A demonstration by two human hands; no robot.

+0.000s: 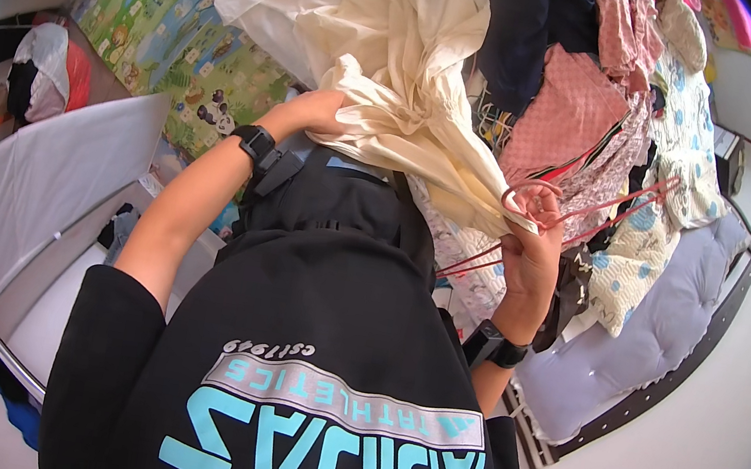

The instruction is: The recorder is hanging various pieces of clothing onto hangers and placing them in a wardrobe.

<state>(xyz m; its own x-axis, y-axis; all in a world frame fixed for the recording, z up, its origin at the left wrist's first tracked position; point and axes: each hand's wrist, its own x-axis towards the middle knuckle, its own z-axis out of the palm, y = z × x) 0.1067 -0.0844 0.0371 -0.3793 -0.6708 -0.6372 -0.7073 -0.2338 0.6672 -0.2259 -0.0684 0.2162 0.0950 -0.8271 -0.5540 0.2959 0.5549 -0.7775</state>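
Observation:
A large, rumpled piece of cream cloth [398,32] spreads in front of me, its far part over a heap of clothes and bedding. My left hand [318,113] has its fingers closed on a bunched near edge of it. Off to the right, my right hand [532,240] pinches a drawn-out corner of the same cloth. A thin red clothes hanger [618,202] is also in my right hand; its curved part loops around the fingers and its long arms stick out on both sides. Folds hide whether the cloth is a garment.
Pink clothing [567,108] and dark clothing [521,32] lie heaped at the far right. Beside them are a patterned pillow [636,266] and a grey-blue cushioned pad [639,340]. A patterned mat [166,39] covers the far left. A white fabric panel [28,229] stands at my left.

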